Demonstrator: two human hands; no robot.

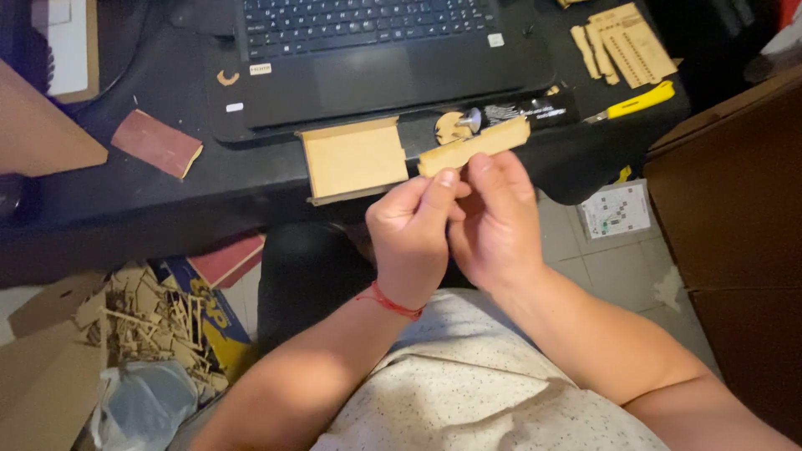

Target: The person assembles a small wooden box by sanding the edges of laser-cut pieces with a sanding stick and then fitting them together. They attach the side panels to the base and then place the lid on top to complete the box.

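Note:
Both of my hands pinch a thin light-wood strip just in front of the black desk. My left hand, with a red string at the wrist, grips the strip's near left end with thumb and fingers. My right hand holds the same strip from the right, thumb tip on its lower edge. An open shallow wooden box part lies on the desk edge just left of the strip. A small round wooden disc and a metal-tipped black tube lie behind the strip.
A black laptop sits at the back of the desk. Sandpaper piece lies left; laser-cut wooden sheets and a yellow utility knife lie right. Wood offcuts fill a cardboard box on the floor left. Brown furniture stands right.

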